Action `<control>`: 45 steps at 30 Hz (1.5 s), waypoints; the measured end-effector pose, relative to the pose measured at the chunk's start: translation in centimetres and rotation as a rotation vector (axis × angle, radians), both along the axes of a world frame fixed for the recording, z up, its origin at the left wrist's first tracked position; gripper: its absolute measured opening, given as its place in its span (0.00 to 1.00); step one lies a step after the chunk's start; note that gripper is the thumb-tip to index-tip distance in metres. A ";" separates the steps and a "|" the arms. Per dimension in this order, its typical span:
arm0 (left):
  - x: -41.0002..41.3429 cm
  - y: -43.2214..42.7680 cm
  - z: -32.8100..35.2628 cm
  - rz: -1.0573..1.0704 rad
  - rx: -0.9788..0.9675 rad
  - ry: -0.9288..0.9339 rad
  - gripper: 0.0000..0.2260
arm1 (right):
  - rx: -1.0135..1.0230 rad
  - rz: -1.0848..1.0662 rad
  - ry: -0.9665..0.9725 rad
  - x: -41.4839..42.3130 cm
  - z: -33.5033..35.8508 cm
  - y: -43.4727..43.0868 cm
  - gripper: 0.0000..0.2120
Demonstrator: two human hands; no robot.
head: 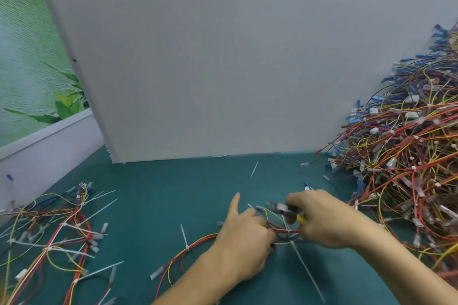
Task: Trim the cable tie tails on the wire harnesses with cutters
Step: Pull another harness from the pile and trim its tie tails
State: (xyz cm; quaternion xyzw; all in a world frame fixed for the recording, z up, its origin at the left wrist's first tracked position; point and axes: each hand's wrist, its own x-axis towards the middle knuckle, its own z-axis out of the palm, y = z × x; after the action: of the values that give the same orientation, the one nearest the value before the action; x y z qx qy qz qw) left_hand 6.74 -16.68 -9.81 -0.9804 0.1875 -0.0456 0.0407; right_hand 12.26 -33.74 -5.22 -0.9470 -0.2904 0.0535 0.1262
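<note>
Left edge of table [173, 193]: loose harnesses [49, 238], long tie tails on them. Near-edge centre: left hand [245, 238] curled round the current harness [188, 252] (index finger out straight), with wires trailing left of it. Just beside it: cutters [285, 209] gripped in right hand [319, 218], nose towards the left fingers. Right edge: harness pile [409, 156].

Hands: two — left hand [244, 238], right hand [319, 218]. Cutters [285, 209]: one pair. Harness [198, 245] between hands: one, two long untrimmed tie tails [184, 234] showing. Loose cut tail [254, 169] near tabletop back edge: one. Heap of harnesses [409, 156], right edge: one, too tangled to count. Spread harnesses [57, 238], left edge — several, number unclear.
</note>
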 end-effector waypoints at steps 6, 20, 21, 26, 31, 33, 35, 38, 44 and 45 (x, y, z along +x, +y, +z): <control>0.7 2.4 1.8 0.153 -0.304 -0.091 0.12 | 0.166 0.069 -0.010 -0.8 -0.6 -0.8 0.13; -2.1 5.5 1.2 0.203 -0.195 -0.326 0.04 | 1.085 -0.359 0.095 6.5 6.2 3.7 0.07; -2.0 5.8 0.3 0.268 -0.177 -0.218 0.08 | 1.096 -0.397 0.139 7.7 5.7 4.3 0.07; -1.6 7.2 -2.0 0.423 -0.037 -0.083 0.11 | 0.747 -0.558 0.275 11.7 0.6 6.8 0.06; -1.0 8.0 -2.2 0.416 0.030 -0.091 0.14 | 0.318 -0.461 0.347 10.3 -2.2 6.2 0.18; -0.9 8.3 -2.0 0.415 0.052 -0.084 0.14 | 0.542 -0.445 0.482 9.9 -0.9 5.2 0.14; -0.9 8.7 -1.8 0.425 0.055 -0.077 0.15 | 0.858 -0.439 0.665 9.4 1.7 3.4 0.11; -0.8 9.5 -1.3 0.483 0.060 -0.074 0.15 | 1.085 -0.403 0.679 8.1 5.7 -1.0 0.06; -0.3 10.2 -0.8 0.601 0.074 -0.084 0.14 | 0.293 -0.350 0.158 4.7 6.0 -6.8 0.04; -0.2 10.3 -0.9 0.608 0.069 -0.082 0.14 | 0.155 -0.343 0.142 4.4 5.2 -7.0 0.04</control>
State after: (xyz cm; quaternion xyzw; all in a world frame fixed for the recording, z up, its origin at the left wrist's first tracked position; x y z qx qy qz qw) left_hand 6.55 -6.42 -10.68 -0.9869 -0.1146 -0.0645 0.0934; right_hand 16.61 -40.71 -0.03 -0.9640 -0.1184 0.0752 0.2261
